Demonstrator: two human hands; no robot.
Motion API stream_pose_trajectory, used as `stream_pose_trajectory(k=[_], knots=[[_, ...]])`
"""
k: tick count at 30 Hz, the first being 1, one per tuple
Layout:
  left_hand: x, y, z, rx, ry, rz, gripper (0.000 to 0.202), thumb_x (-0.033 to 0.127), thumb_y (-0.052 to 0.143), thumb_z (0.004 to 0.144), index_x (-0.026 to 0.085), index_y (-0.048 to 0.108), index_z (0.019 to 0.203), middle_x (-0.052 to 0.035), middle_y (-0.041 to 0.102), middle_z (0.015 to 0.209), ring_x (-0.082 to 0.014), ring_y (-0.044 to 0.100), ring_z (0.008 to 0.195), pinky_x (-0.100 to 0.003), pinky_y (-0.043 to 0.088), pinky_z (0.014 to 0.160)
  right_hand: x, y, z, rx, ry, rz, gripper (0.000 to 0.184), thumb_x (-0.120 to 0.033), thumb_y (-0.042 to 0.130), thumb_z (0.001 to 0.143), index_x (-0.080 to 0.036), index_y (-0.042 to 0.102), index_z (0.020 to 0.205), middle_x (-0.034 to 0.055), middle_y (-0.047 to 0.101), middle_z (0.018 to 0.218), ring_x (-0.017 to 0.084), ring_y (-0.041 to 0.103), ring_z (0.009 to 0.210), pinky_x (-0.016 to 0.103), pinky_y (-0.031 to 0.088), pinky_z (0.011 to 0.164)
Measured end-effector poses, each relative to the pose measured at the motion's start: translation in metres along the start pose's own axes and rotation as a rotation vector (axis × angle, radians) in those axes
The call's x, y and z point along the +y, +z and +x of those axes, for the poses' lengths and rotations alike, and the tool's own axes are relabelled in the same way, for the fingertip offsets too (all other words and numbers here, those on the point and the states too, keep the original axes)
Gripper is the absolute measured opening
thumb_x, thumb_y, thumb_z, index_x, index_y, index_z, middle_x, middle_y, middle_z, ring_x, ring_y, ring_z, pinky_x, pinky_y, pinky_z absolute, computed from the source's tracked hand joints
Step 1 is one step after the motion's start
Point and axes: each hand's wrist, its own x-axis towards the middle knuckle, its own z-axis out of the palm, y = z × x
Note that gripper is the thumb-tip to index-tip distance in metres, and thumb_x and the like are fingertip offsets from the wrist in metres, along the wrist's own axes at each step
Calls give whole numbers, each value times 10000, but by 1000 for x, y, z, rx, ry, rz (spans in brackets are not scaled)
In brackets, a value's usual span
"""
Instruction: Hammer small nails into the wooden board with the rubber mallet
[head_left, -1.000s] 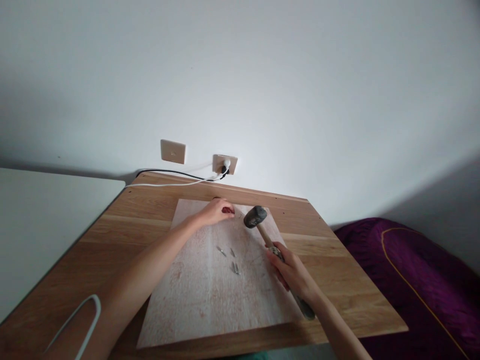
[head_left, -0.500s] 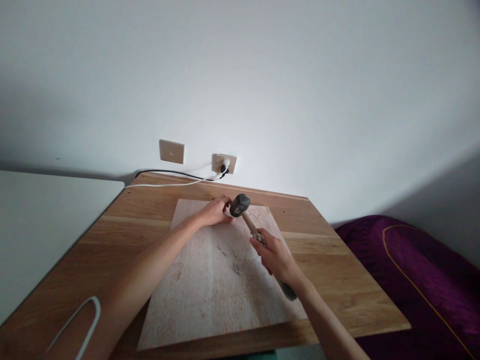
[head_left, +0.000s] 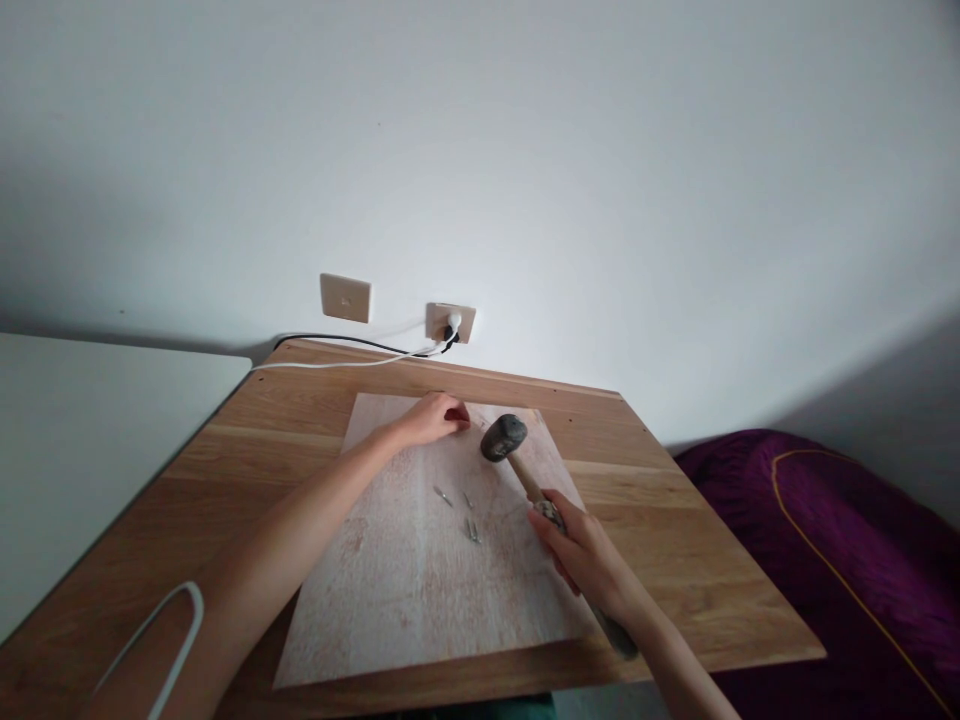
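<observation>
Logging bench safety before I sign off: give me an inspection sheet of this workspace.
Surface: light wooden table with a pale square board lying flat on it.
Job's things: dark-headed wooden-handled hammer, head over the board's far part; small metal nails loose mid-board.
Clutter: nothing seen.
Hands: left hand with fingers bunched at the board's far edge, what they pinch too small to tell; right hand gripping the hammer handle.
Cables: white and black cables along the table's far edge to a wall socket; white cable loop at the near-left corner.
Surroundings: white wall, purple bedding right, white surface left.
</observation>
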Motion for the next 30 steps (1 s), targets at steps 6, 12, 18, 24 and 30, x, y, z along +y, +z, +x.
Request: stream_pose_trajectory(k=[6,12,18,24,30], knots=[[-4,1,0,-22,15,-15,167,255,731,820,161,786,947,-52,731,842,-181,651,755,-272,474,728,-32,-6,14,75,-83,47,339,-507,453,986,-202,548,1102,-106,441,527,105,453,351,193,323,330],[-3,1,-2,34,-19,43,460,411,897,635,159,709,970,-42,643,939,-151,577,706,-269,466,676,-49,4,39,71,-140,-116,203,-367,460,1009,-203,554,1082,-79,494,525,116,508,376,210,321,390],[-3,2,0,36,-41,62,281,330,833,720,161,720,914,-42,684,872,-187,635,767,-267,461,689,-31,6,36,42,-81,-71,258,-418,462,1005,-206,562,1113,-89,481,518,110,465,346,206,310,363],[0,1,-1,28,-14,25,113,249,734,827,150,725,773,-47,722,770,-183,648,727,-270,445,687,-12,0,12,15,-28,-48,298,-455,466,986,-207,568,1115,-87,479,513,117,471,348,209,324,350],[0,1,0,2,2,28,80,192,693,831,150,760,814,-65,762,830,-201,678,799,-277,461,725,-5,0,8,-17,-33,-69,290,-449,454,988,-207,572,1096,-94,461,483,119,462,345,213,330,361]])
